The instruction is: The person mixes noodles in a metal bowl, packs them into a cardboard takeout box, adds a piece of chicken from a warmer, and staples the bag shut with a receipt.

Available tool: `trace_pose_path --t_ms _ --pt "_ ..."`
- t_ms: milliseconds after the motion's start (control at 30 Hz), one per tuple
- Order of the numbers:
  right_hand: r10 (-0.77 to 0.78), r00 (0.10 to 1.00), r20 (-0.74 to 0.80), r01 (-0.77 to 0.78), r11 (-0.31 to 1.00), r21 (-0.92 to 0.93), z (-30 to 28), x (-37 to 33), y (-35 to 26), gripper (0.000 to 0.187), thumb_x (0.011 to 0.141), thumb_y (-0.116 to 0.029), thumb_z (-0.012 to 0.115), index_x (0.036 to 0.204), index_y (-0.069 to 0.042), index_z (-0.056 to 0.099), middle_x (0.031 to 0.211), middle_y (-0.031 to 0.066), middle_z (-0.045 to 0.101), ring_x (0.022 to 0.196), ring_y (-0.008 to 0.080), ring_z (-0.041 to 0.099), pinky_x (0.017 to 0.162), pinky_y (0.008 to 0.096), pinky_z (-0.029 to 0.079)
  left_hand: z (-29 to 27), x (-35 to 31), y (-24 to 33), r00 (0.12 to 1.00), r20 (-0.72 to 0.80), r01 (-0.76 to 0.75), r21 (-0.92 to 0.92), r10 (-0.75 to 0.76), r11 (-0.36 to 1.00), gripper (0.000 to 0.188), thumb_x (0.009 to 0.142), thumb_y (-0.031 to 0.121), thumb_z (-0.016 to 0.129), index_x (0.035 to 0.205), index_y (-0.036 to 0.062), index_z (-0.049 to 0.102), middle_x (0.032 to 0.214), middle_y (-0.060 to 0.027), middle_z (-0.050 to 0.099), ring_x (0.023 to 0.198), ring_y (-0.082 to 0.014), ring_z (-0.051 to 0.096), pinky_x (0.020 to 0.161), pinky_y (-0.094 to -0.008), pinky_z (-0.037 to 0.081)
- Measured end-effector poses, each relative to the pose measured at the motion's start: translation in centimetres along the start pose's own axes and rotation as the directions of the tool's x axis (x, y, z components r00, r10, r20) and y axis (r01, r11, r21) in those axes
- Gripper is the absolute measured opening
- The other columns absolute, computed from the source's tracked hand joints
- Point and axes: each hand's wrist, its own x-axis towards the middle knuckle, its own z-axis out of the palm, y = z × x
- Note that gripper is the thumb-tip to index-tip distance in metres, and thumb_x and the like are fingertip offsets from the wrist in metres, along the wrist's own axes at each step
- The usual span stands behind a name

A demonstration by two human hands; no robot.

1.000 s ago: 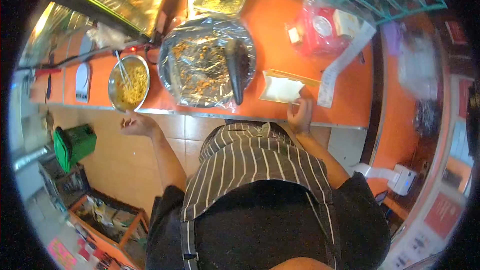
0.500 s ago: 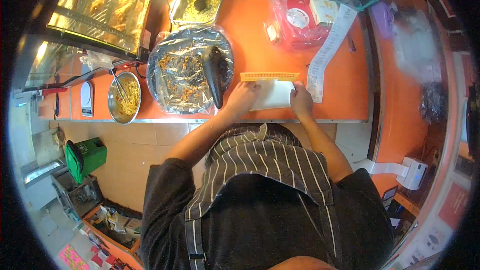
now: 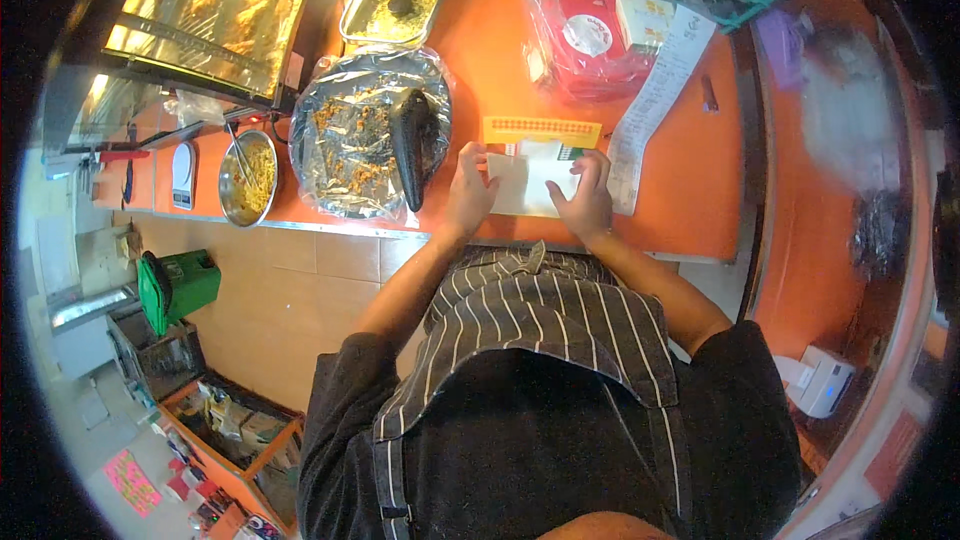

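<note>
Paper (image 3: 522,192), white, lies near the table's (image 3: 692,175) front edge, between the curled left hand (image 3: 468,190), its hold unclear, and half-open right hand (image 3: 588,198), touching it; yellow strip (image 3: 542,130) beyond bears print I can't read.

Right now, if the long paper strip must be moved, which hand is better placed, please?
Probably the right hand. It is close to the lower part of the paper strip, while the left hand is farther away, on the other side of the white packet.
</note>
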Motion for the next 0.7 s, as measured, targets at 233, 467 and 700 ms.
trace_pose_path --t_ms 233,467,700 --pt "0.233 0.969 -0.087 -0.245 0.953 -0.176 1.3 5.7 0.9 0.066 0.08 -0.038 0.079 0.12 -0.006 0.038 0.109 0.022 0.058 0.092 0.0429 0.065 0.072 0.0527 0.051 -0.8 1.3 3.3 0.969 0.165 0.211 -0.155 -0.185 0.965 0.062 0.083 -0.01 0.06 0.14 -0.0018 0.037 0.12 -0.0244 0.058 0.114 -0.0345 0.06 0.097 -0.0422 0.049" --pt "0.236 0.971 0.04 -0.23 0.965 -0.126 -0.6 3.5 1.4 0.062 0.083 -0.025 0.068 0.131 -0.008 0.033 0.089 0.0223 0.068 0.079 0.0441 0.068 0.068 0.0534 0.052 0.8 1.3 2.3 0.992 0.087 -0.104 0.169 0.09 0.98 0.078 0.088 0.012 0.07 0.148 -0.0092 0.025 0.137 -0.031 0.049 0.129 -0.0405 0.051 0.109 -0.0419 0.04" --pt "0.278 0.957 0.079 -0.279 0.96 0.012 -0.6 2.6 0.4 0.069 0.083 -0.021 0.066 0.142 -0.004 0.036 0.094 0.0217 0.071 0.08 0.0406 0.069 0.071 0.0503 0.052 0.8 2.2 5.2 0.973 0.039 0.196 0.37 -0.226 0.908 0.072 0.09 0.028 0.073 0.139 -0.0071 0.031 0.118 -0.0253 0.058 0.109 -0.0383 0.063 0.09 -0.0444 0.05"
